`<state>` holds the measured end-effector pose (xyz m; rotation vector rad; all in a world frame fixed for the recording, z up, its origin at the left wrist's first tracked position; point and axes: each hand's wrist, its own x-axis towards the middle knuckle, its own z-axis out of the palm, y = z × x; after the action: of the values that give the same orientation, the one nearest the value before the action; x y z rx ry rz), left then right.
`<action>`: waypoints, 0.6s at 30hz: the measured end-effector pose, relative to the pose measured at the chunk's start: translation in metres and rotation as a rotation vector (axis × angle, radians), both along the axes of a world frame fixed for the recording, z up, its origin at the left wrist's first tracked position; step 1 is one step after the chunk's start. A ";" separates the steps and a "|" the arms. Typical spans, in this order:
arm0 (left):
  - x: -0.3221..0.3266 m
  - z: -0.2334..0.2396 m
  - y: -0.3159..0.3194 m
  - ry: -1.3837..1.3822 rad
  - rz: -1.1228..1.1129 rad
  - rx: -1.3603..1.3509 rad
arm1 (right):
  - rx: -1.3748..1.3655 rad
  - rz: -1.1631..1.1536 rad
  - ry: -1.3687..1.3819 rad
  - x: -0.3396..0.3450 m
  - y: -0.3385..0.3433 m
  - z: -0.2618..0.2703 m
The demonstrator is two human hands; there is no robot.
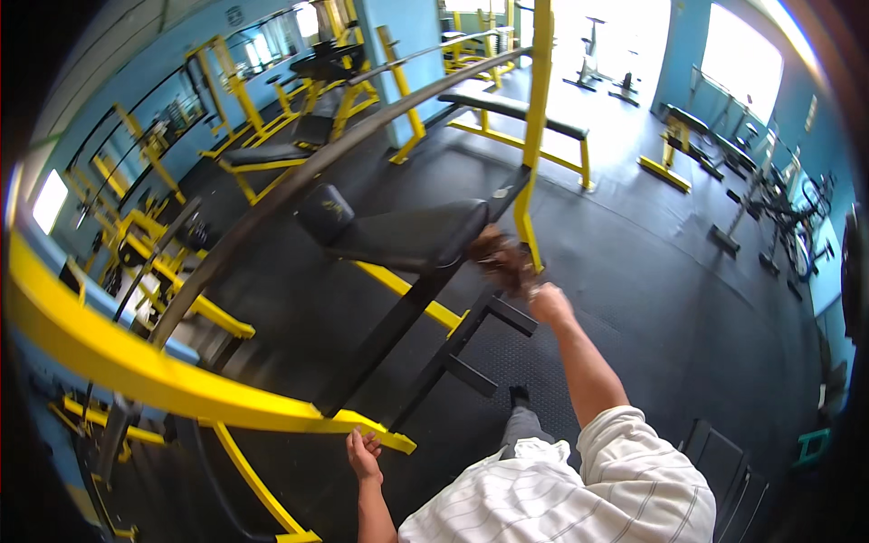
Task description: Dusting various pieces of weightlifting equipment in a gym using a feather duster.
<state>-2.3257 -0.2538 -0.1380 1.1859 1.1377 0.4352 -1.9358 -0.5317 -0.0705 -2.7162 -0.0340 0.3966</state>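
My right hand (pixel 549 303) reaches forward, closed around the handle end of a brown feather duster (pixel 501 256). Motion blurs the duster's plumes, which are at the edge of a black padded seat (pixel 421 234) on a weight bench. Whether they touch the padding I cannot tell. My left hand (pixel 364 453) is low on the left, empty, its fingers loosely curled and apart. It is right by the foot of the yellow steel upright (pixel 271 407); contact is unclear. A long bare barbell (pixel 326 155) spans the rack above the bench.
A second yellow upright (pixel 536 102) rises beyond the duster. Black foot bars (pixel 472 375) stick out low near my leg. Behind stands a flat bench (pixel 516 112) with a yellow frame. Exercise bikes (pixel 801 231) line the right wall, and black rubber flooring (pixel 652 292) lies between.
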 end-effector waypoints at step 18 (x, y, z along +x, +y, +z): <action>0.457 0.006 -0.140 0.000 -0.882 0.421 | 0.323 0.376 0.446 0.241 -0.041 -0.130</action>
<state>-1.8687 -0.3941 -0.1324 1.9088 0.4324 -0.0192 -1.6948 -0.5726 -0.2006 -2.2437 -0.4475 1.0025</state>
